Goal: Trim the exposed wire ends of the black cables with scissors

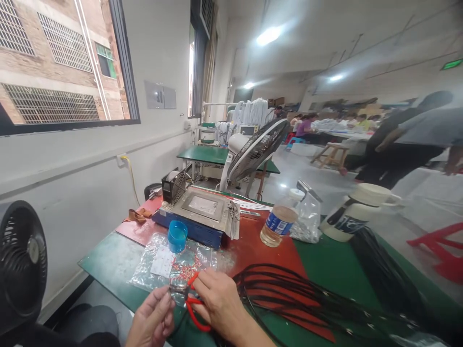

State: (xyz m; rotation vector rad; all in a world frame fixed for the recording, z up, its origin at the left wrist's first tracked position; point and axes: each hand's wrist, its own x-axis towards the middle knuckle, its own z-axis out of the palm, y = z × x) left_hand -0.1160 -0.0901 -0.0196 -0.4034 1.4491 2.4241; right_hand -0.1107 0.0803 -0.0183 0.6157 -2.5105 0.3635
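My right hand [220,294] is closed around the red handles of a pair of scissors [197,315], whose dark blades point left. At the blade tips, my left hand [155,315] is closed in a pinch. A thin black cable [181,322] runs out beside its palm; the end between the fingertips is too small to make out. Small red and white wire scraps [186,266] lie just beyond both hands on a clear plastic bag [142,272]. To the right, a bundle of black cables [282,289] spreads across the table.
A blue round tub [177,236] stands before a blue-sided heating unit [195,229] with a small fan. A bottle of yellowish liquid [277,226], a clear bag [309,217] and a cream jug [347,217] stand right. A black fan [23,260] is at left; people [415,130] are beyond.
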